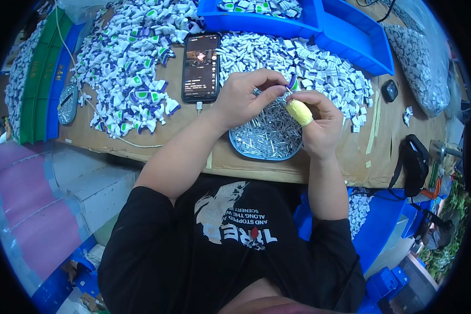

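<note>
My left hand (249, 97) and my right hand (322, 123) meet fingertip to fingertip above a bowl of thin metal pins (267, 137). A small white, purple and green plastic piece (293, 82) shows at the fingertips of my left hand, which is closed in a pinch. Just below it, a thin metal pin (289, 90) lies between the two hands, next to the pinched fingers of my right hand. Fingers partly hide the exact grip on both. A yellow wrap (300, 112) covers my right thumb.
A lit phone (200, 68) with a cable lies left of the bowl. Heaps of plastic pieces (128, 68) spread over the cardboard-covered table (186, 152). Blue bins (356, 36) stand at the back, beside a clear bag of pieces (418, 73). A black case (389, 90) lies at right.
</note>
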`<action>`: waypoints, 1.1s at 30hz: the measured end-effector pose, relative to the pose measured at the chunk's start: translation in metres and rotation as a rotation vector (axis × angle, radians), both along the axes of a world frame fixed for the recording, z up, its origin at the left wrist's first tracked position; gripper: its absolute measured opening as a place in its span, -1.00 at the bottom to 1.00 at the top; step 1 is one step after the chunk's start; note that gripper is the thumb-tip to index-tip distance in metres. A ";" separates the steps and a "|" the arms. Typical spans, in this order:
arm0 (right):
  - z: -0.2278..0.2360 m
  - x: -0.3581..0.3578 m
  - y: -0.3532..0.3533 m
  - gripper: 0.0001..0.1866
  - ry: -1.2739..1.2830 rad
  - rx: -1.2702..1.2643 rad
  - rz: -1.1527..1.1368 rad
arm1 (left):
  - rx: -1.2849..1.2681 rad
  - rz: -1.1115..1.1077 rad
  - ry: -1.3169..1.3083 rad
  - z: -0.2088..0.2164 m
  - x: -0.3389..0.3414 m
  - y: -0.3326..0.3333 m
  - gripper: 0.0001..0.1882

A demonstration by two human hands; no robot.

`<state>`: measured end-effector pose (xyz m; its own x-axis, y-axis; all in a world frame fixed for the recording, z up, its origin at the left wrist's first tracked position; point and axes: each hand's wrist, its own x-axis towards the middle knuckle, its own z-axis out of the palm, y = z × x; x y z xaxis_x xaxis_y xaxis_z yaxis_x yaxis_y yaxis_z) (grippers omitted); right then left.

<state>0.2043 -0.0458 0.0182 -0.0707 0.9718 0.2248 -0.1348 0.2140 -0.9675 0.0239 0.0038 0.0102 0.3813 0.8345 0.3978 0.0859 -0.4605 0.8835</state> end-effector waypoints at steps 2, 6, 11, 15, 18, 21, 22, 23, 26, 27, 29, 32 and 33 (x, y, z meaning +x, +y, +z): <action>-0.005 0.002 0.000 -0.85 -0.042 0.022 0.001 | 0.000 0.005 -0.002 -0.002 0.000 0.000 -0.83; -0.005 0.000 0.001 -0.82 -0.272 0.132 -0.006 | 0.022 0.001 0.014 -0.001 0.000 0.000 -0.84; 0.023 -0.008 -0.003 -0.70 -0.552 0.388 -0.160 | 0.000 0.035 0.027 0.000 0.001 -0.001 -0.84; 0.080 -0.012 -0.036 -0.58 -0.457 0.864 -0.230 | -0.034 0.019 -0.036 -0.003 0.001 0.002 -0.84; 0.090 -0.010 -0.060 -0.57 -0.427 0.893 -0.191 | -0.016 0.025 -0.012 -0.004 0.000 0.002 -0.85; 0.100 -0.007 -0.074 -0.54 -0.411 0.954 -0.132 | 0.006 0.020 0.002 -0.009 0.000 0.002 -0.85; 0.103 -0.008 -0.074 -0.54 -0.413 0.948 -0.133 | -0.003 0.038 -0.028 -0.009 0.001 0.002 -0.84; 0.106 -0.011 -0.074 -0.53 -0.479 0.967 -0.149 | -0.012 0.058 -0.056 -0.009 0.002 0.002 -0.82; 0.117 -0.013 -0.081 -0.54 -0.563 0.966 -0.178 | -0.016 -0.003 -0.001 -0.007 0.002 0.002 -0.85; 0.118 -0.014 -0.081 -0.56 -0.562 0.962 -0.188 | -0.007 0.001 0.007 -0.007 0.001 0.003 -0.85; 0.115 -0.016 -0.079 -0.55 -0.592 0.961 -0.211 | -0.009 -0.001 0.009 -0.010 0.002 0.003 -0.85; 0.112 -0.017 -0.079 -0.51 -0.621 0.967 -0.287 | -0.046 0.033 -0.087 -0.011 0.007 0.003 -0.84; 0.108 -0.016 -0.079 -0.49 -0.592 0.980 -0.335 | -0.043 0.035 -0.083 -0.011 0.006 0.003 -0.84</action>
